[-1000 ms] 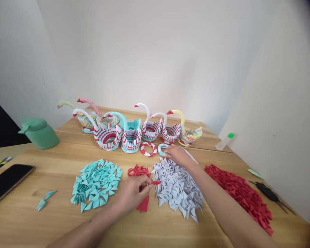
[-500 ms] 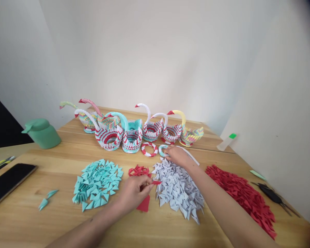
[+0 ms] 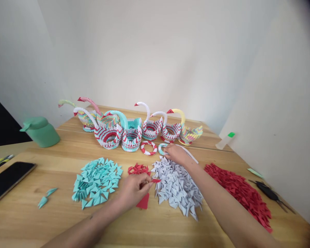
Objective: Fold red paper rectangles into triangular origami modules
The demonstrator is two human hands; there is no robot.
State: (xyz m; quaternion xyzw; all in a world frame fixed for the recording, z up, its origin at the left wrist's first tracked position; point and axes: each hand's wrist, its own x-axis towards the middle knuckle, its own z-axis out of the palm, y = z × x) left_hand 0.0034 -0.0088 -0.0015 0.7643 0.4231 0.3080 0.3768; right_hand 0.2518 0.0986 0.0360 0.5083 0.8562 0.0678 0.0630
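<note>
My left hand (image 3: 136,188) pinches a small red folded paper piece (image 3: 155,180) between thumb and fingertips. Under it lies a red paper sheet (image 3: 144,202), and a small heap of red folded pieces (image 3: 138,168) sits just behind. My right hand (image 3: 177,154) reaches over the far end of the pale grey-white paper triangles (image 3: 178,189), fingers bent down and together. Its fingertips are at the teal-and-white paper ring (image 3: 161,149); whatever they grip is hidden. A curved white paper strip (image 3: 189,154) runs behind this hand. A red-and-white paper ring (image 3: 148,148) lies left of it.
Several paper swans (image 3: 108,136) stand along the back. Teal triangles (image 3: 98,181) are spread at left, red ones (image 3: 240,193) piled at right. A green jug (image 3: 40,132) and a phone (image 3: 11,181) are far left. Black scissors (image 3: 267,191) and a glue bottle (image 3: 225,141) lie right.
The view has shifted slightly. Both hands stay almost where they were, the left still pinching the red piece and the right still over the teal-and-white ring.
</note>
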